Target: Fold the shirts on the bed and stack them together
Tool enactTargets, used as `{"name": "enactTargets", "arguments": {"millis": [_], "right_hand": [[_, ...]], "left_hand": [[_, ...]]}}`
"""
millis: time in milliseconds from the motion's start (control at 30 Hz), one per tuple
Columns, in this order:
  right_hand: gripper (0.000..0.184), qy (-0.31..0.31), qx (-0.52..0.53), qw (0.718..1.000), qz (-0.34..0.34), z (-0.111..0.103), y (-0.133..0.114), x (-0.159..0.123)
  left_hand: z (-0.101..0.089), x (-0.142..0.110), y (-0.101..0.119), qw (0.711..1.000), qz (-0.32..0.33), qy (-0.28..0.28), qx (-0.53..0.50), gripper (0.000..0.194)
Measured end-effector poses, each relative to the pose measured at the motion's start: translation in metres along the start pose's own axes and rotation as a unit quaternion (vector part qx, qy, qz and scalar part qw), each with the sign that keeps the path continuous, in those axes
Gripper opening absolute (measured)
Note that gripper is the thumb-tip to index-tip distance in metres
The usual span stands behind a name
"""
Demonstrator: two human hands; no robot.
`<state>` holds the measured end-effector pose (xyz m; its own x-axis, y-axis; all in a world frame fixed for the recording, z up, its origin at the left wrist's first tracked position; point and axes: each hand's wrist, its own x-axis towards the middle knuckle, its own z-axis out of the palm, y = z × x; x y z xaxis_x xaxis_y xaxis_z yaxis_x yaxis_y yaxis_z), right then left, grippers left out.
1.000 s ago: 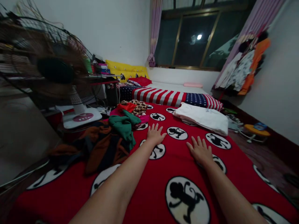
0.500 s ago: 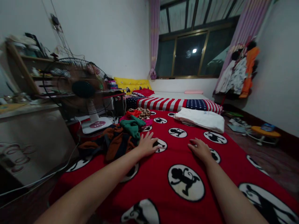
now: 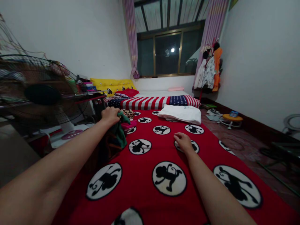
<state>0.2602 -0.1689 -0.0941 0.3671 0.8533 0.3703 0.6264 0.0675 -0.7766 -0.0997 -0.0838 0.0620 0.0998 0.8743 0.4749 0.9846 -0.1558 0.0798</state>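
My left hand (image 3: 110,115) is closed on a green piece of clothing (image 3: 122,137), lifting it along with darker brown and navy cloth bunched below. Beside this, at the bed's left edge, lie a leopard-print cloth (image 3: 128,114) and a bright pink cloth (image 3: 128,125). My right hand (image 3: 184,142) rests on the red blanket (image 3: 150,162) with monkey circles; its fingers are slightly bent and hold nothing. Farther up the blanket sits a folded white cloth (image 3: 181,113).
A fan (image 3: 42,93) stands close by my left arm. Behind the blanket is another bed with a striped cover (image 3: 145,102) and a yellow cushion (image 3: 112,85). On the floor at right stands a small orange-topped stool (image 3: 232,118).
My left hand has moved left from the blanket onto the clothes pile, gripped the green clothing and raised it. My right hand stays on the blanket. The view has turned right.
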Motion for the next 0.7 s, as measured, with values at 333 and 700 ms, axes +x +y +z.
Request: {"name": "enactTargets", "arguments": {"millis": [333, 700], "right_hand": [[0.06, 0.055, 0.258, 0.96, 0.09, -0.003, -0.005, 0.001], [0.065, -0.037, 0.192, 0.98, 0.02, 0.001, -0.023, -0.012]], "left_hand": [[0.051, -0.024, 0.135, 0.929, 0.076, 0.037, -0.359, 0.056], [0.131, -0.101, 0.132, 0.938, 0.15, -0.15, -0.275, 0.091]]}}
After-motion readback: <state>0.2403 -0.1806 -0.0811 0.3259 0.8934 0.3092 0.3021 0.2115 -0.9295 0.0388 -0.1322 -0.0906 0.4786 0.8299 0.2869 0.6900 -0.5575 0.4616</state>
